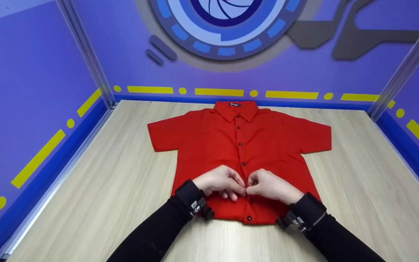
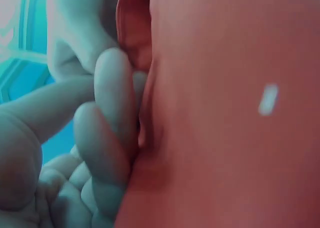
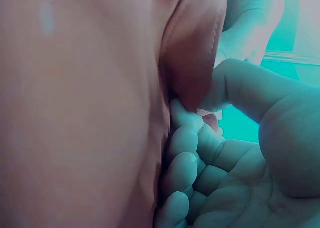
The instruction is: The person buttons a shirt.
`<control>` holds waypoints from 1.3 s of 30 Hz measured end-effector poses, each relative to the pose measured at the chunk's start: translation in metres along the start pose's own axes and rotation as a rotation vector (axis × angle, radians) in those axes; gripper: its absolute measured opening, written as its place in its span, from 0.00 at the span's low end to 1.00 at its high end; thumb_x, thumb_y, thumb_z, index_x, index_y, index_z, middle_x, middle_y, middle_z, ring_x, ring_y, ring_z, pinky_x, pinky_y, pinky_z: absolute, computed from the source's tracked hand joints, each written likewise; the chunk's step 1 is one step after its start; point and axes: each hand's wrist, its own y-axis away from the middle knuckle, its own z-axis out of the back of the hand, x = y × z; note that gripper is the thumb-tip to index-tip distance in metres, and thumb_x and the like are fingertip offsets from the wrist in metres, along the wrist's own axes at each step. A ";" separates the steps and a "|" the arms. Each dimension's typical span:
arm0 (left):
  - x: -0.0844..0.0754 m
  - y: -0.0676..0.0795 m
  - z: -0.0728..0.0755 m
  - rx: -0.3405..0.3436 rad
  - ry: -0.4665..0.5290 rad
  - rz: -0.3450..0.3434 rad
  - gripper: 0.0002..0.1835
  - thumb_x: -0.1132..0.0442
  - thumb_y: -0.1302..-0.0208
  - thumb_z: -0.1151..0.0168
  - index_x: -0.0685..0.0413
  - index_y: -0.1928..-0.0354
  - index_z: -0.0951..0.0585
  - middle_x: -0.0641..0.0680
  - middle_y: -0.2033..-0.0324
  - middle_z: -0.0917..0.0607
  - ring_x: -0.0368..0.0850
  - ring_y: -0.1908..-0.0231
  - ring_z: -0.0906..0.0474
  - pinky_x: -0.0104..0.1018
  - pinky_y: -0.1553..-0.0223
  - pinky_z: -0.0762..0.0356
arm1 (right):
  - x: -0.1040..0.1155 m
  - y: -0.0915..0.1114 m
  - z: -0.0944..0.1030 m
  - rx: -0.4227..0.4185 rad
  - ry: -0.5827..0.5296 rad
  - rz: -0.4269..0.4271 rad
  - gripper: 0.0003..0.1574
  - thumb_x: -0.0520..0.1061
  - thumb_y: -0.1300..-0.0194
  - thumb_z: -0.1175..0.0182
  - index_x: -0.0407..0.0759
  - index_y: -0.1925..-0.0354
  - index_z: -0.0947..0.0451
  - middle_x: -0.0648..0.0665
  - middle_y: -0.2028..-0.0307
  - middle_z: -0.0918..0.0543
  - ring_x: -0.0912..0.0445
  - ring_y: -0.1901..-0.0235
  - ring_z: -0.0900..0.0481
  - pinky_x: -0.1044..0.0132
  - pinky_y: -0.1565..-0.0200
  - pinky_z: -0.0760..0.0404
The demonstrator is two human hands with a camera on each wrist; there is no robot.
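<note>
A red short-sleeved button-up shirt (image 1: 209, 142) lies front up, collar at the far end. Several dark buttons run down its placket; one button (image 1: 249, 218) shows by the hem. Both hands meet low on the placket. My left hand (image 1: 221, 182) pinches the front edge there, its fingertips against a fold of red cloth (image 2: 150, 113) in the left wrist view. From the other side my right hand (image 1: 269, 186) pinches the placket; in the right wrist view its thumb and forefinger hold a stitched flap (image 3: 197, 63). The fingertips hide the spot between them.
The shirt is spread on a light wood table (image 1: 104, 174). Blue-purple panels with yellow marks enclose it at the back wall (image 1: 180, 76) and both sides. Metal posts (image 1: 89, 54) stand at the back corners. Each wrist wears a black strap (image 1: 189, 194) with a small device.
</note>
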 end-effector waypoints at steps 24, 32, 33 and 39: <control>0.001 -0.002 0.002 0.003 0.033 0.017 0.04 0.63 0.45 0.30 0.54 0.67 0.13 0.57 0.69 0.11 0.38 0.84 0.20 0.27 0.84 0.25 | -0.005 0.002 0.009 0.086 -0.300 -0.027 0.09 0.42 0.39 0.39 0.39 0.72 0.17 0.46 0.81 0.25 0.58 0.78 0.29 0.69 0.74 0.31; 0.000 -0.001 0.000 -0.022 0.043 0.028 0.05 0.63 0.45 0.30 0.55 0.67 0.14 0.57 0.70 0.11 0.38 0.85 0.23 0.27 0.85 0.26 | -0.003 0.002 0.010 0.075 -0.311 -0.027 0.10 0.42 0.39 0.40 0.39 0.73 0.16 0.46 0.81 0.24 0.56 0.78 0.26 0.67 0.72 0.27; 0.000 -0.001 -0.001 -0.026 0.043 0.029 0.05 0.63 0.45 0.30 0.55 0.67 0.14 0.57 0.70 0.11 0.38 0.85 0.24 0.27 0.85 0.26 | -0.003 0.002 0.010 0.071 -0.313 -0.027 0.10 0.42 0.39 0.39 0.39 0.73 0.16 0.46 0.82 0.24 0.56 0.78 0.26 0.67 0.72 0.27; 0.002 -0.003 -0.002 -0.044 0.034 0.035 0.04 0.64 0.46 0.30 0.55 0.68 0.14 0.57 0.72 0.11 0.38 0.87 0.26 0.26 0.86 0.28 | -0.001 0.003 0.009 0.042 -0.332 -0.041 0.09 0.42 0.40 0.36 0.38 0.74 0.15 0.46 0.84 0.23 0.57 0.80 0.26 0.67 0.75 0.28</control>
